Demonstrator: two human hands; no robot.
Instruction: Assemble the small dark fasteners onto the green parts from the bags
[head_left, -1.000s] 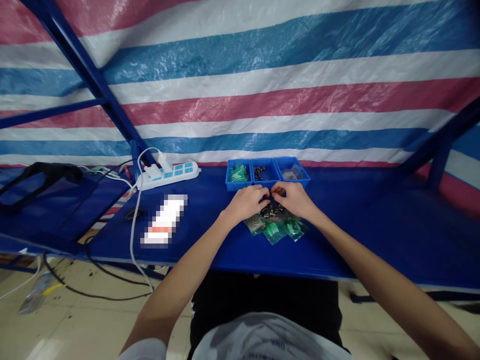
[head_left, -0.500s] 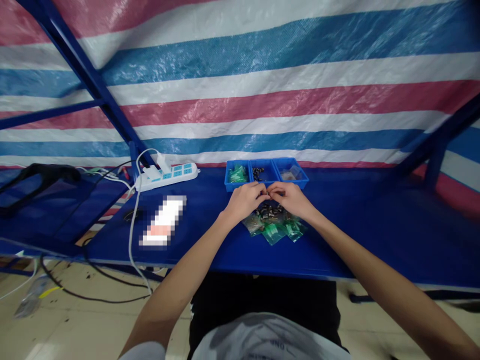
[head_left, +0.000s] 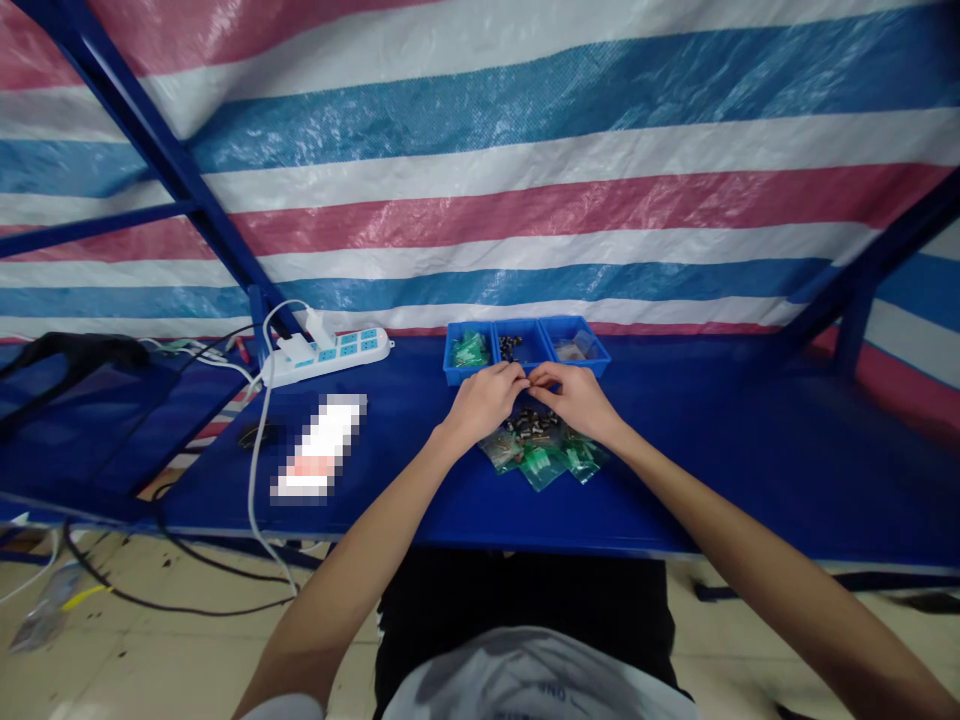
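Observation:
My left hand (head_left: pixel 491 397) and my right hand (head_left: pixel 571 395) meet fingertip to fingertip just in front of a blue three-compartment tray (head_left: pixel 459 378). Both are closed in a pinch; whatever sits between the fingers is too small and too covered to name. Below them lies a pile of small dark and silvery metal parts (head_left: pixel 534 424). Small plastic bags surround that pile on the near side: a clear one (head_left: pixel 501 452), a green one (head_left: pixel 543 466) and another green one (head_left: pixel 585 458).
In the tray are green bags (head_left: pixel 470 350) on the left, small dark parts (head_left: pixel 510 347) in the middle and clear bags (head_left: pixel 576 348) on the right. A white power strip (head_left: pixel 330 357) with plugs and a cable (head_left: pixel 257 470) lies left, near a blurred-out rectangle (head_left: pixel 322 447).
The view has shifted slightly, so the scene sits a little further left. My hands stay together at the same place, with the fingertips changed only slightly.

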